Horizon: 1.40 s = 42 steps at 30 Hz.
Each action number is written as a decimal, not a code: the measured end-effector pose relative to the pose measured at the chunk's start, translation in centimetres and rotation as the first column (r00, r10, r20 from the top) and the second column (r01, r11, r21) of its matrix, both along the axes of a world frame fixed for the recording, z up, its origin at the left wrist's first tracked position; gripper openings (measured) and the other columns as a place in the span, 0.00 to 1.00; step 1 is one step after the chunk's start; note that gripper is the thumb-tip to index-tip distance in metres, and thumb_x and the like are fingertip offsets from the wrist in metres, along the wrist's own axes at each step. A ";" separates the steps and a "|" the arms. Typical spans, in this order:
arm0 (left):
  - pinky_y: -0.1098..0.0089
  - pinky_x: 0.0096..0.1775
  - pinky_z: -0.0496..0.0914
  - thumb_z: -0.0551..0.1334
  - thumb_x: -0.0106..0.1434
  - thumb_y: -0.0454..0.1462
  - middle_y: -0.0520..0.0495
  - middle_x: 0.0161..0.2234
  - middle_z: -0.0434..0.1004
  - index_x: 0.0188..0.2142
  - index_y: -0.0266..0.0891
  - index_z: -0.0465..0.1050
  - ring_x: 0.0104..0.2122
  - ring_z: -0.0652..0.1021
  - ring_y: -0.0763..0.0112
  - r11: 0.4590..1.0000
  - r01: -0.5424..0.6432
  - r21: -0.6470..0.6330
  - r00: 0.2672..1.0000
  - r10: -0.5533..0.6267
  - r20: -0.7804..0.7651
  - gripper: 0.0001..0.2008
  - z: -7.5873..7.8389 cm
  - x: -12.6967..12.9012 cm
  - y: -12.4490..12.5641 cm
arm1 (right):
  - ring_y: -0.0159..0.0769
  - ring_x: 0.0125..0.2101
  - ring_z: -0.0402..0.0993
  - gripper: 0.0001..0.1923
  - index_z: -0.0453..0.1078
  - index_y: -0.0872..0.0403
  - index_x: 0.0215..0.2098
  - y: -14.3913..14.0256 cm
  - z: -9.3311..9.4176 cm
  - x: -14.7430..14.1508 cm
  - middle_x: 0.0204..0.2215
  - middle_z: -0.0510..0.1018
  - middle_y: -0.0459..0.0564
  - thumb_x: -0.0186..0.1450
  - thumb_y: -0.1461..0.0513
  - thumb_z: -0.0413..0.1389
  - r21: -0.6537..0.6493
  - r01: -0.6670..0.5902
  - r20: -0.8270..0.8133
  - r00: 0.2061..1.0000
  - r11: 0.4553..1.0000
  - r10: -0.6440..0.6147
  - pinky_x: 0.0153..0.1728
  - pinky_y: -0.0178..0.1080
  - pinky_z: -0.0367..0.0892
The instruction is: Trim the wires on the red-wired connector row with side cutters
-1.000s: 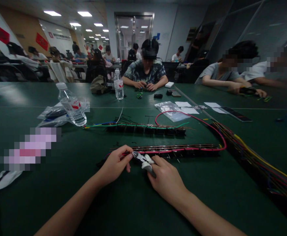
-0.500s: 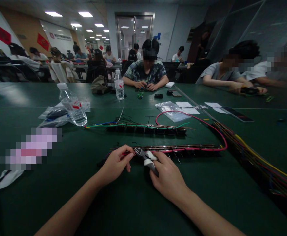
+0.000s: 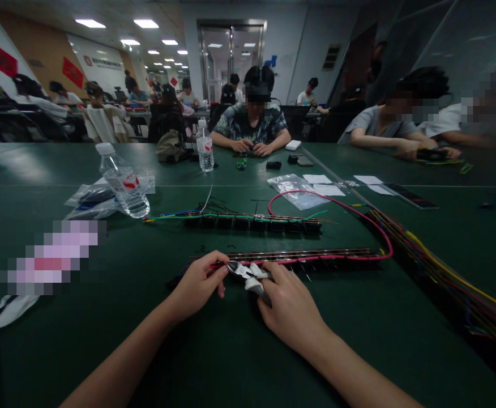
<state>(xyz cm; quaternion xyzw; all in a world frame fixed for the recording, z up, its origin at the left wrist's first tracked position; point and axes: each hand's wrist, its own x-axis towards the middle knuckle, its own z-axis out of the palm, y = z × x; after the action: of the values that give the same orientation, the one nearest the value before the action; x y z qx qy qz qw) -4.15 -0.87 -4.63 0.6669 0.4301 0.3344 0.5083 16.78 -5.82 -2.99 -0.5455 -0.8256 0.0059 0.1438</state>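
My right hand [image 3: 289, 306] grips small cutters [image 3: 248, 275] with white handles, their jaws pointing left at a red wire [image 3: 341, 258]. My left hand [image 3: 199, 283] pinches that red wire's near end just left of the jaws. The wire runs along a long dark terminal strip [image 3: 307, 256] lying on the green table [image 3: 231, 351], then loops up and back. A second terminal strip [image 3: 252, 221] with green and blue wires lies farther away.
A bundle of coloured wires [image 3: 443, 272] runs along the right. A water bottle [image 3: 123, 181] rests on plastic bags at the left; another bottle [image 3: 205, 146] stands behind. Clear bag [image 3: 294, 190], paper slips and a phone [image 3: 409, 196] lie beyond. Other people sit across the table.
The cutters' jaws have shifted slightly along the red wire near my left fingertips; both hands stay almost in the same place.
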 end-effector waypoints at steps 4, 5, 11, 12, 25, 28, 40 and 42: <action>0.69 0.30 0.71 0.55 0.67 0.38 0.55 0.24 0.70 0.42 0.38 0.67 0.21 0.74 0.73 1.000 0.003 0.003 1.000 -0.003 0.003 0.07 -0.1 0.0 0.1 | 0.48 0.45 0.69 0.07 0.74 0.57 0.35 0.0 0.0 0.0 0.48 0.71 0.59 0.58 0.67 0.57 -0.004 0.008 0.014 1.000 1.000 -0.008 0.44 0.48 0.67; 0.69 0.30 0.71 0.55 0.67 0.38 0.55 0.23 0.70 0.42 0.38 0.67 0.21 0.74 0.73 1.000 0.001 0.005 1.000 -0.001 0.003 0.07 -0.1 0.0 0.1 | 0.48 0.45 0.69 0.07 0.74 0.57 0.35 0.0 0.0 0.0 0.48 0.71 0.59 0.58 0.67 0.57 -0.003 0.010 0.017 1.000 1.000 -0.010 0.44 0.48 0.67; 0.69 0.29 0.70 0.55 0.67 0.38 0.56 0.22 0.70 0.41 0.38 0.67 0.21 0.74 0.72 1.000 -0.008 0.000 1.000 0.008 -0.011 0.07 0.2 0.1 0.0 | 0.48 0.46 0.69 0.06 0.74 0.57 0.35 0.0 -0.1 0.1 0.48 0.71 0.60 0.59 0.66 0.57 0.013 0.001 0.027 1.000 1.000 -0.001 0.44 0.48 0.67; 0.69 0.29 0.70 0.55 0.66 0.38 0.56 0.22 0.70 0.41 0.38 0.67 0.21 0.74 0.73 1.000 -0.008 -0.002 1.000 0.008 -0.010 0.06 0.2 0.1 0.0 | 0.48 0.45 0.69 0.06 0.74 0.57 0.35 0.0 -0.1 0.1 0.48 0.71 0.60 0.59 0.66 0.57 0.012 -0.002 0.029 1.000 1.000 0.002 0.44 0.48 0.67; 0.68 0.30 0.71 0.56 0.67 0.38 0.54 0.26 0.72 0.41 0.38 0.67 0.21 0.75 0.73 1.000 -0.002 -0.008 1.000 0.002 0.008 0.07 -0.3 -0.1 0.0 | 0.47 0.47 0.67 0.07 0.74 0.57 0.36 0.0 0.2 0.1 0.49 0.71 0.59 0.58 0.67 0.58 -0.026 -0.003 0.019 1.000 1.000 0.004 0.45 0.47 0.66; 0.68 0.30 0.71 0.56 0.66 0.38 0.54 0.25 0.72 0.42 0.38 0.67 0.21 0.75 0.73 1.000 0.003 -0.011 1.000 -0.003 0.009 0.07 -0.3 -0.1 0.0 | 0.46 0.45 0.68 0.06 0.74 0.57 0.34 0.1 0.1 0.1 0.47 0.72 0.57 0.58 0.68 0.58 -0.026 -0.003 0.022 1.000 1.000 0.003 0.44 0.46 0.66; 0.68 0.31 0.71 0.56 0.67 0.38 0.55 0.24 0.71 0.42 0.38 0.68 0.21 0.75 0.72 1.000 0.011 0.002 1.000 -0.011 0.007 0.07 -0.4 -0.1 0.2 | 0.43 0.40 0.68 0.04 0.73 0.55 0.33 0.2 -0.7 0.0 0.40 0.73 0.53 0.58 0.68 0.59 0.032 -0.010 0.020 1.000 0.999 0.009 0.39 0.44 0.66; 0.68 0.30 0.71 0.56 0.67 0.38 0.55 0.23 0.71 0.41 0.38 0.68 0.21 0.75 0.72 1.000 0.011 0.001 1.000 -0.011 0.005 0.07 -0.3 -0.1 0.2 | 0.42 0.39 0.68 0.04 0.73 0.55 0.33 0.2 -0.9 0.0 0.39 0.73 0.53 0.59 0.68 0.59 0.037 -0.009 0.011 1.000 0.999 0.008 0.39 0.44 0.66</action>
<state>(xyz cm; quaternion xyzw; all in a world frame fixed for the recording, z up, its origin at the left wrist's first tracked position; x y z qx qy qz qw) -4.20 -0.72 -4.93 0.6687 0.4248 0.3334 0.5110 16.81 -5.65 -3.85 -0.5393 -0.8287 -0.0114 0.1494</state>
